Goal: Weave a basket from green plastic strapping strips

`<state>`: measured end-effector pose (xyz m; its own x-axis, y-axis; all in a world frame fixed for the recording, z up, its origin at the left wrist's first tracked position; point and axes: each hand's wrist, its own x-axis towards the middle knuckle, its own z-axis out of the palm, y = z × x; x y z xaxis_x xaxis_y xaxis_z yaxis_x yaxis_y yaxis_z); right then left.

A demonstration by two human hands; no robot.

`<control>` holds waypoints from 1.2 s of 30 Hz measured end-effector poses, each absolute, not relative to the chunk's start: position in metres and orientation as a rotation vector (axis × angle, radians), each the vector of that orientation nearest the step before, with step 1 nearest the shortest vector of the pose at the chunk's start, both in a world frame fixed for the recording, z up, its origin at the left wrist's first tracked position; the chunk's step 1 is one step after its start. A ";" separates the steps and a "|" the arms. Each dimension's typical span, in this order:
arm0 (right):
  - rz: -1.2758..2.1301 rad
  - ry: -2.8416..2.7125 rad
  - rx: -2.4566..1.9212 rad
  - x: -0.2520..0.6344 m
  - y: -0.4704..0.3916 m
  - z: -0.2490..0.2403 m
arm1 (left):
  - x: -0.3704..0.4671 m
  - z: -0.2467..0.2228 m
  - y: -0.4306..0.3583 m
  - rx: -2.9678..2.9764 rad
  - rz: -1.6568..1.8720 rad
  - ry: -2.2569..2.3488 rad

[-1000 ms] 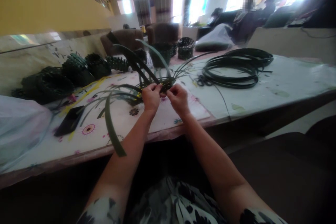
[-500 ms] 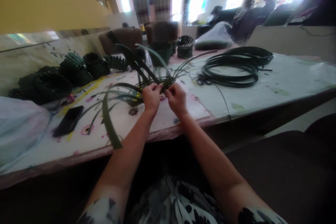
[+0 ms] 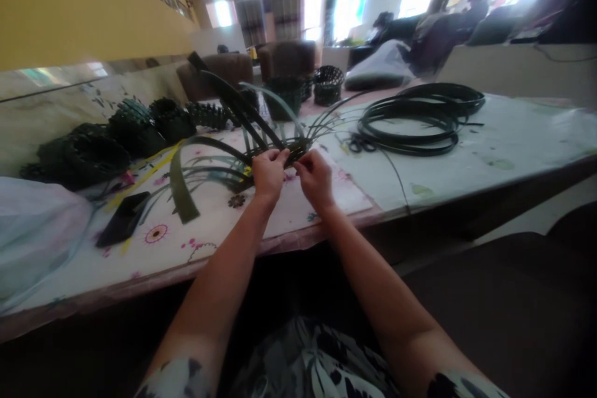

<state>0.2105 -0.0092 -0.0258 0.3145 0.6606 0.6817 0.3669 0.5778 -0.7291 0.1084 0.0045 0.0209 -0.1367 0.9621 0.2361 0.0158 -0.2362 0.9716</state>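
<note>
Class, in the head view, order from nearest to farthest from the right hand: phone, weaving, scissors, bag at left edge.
1. Weaving: by the right hand.
2. Scissors: to its right.
3. Phone: to its left.
4. Bag: farther left, past the phone.

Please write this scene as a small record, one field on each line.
Left hand: gripping the loose-ended weaving of flat dark green strips
Right hand: fingertips pinched together at the weaving's edge; whether they hold a strip is unclear
Surface: table with a white flower-printed cover
On the person's left: black rectangular phone, whitish plastic bag, dark green woven baskets
On the person's right: dark-handled scissors, beside coiled dark green strips
</note>
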 end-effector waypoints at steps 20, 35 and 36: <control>-0.097 -1.374 -0.966 0.210 -0.017 -0.025 | 0.096 0.029 -0.005 1.434 1.466 1.170; -0.895 -1.823 -1.127 0.231 -0.020 -0.023 | 0.098 0.033 -0.009 1.424 1.397 1.214; -0.923 -1.821 -1.124 0.232 -0.020 -0.023 | 0.099 0.033 -0.009 1.424 1.394 1.220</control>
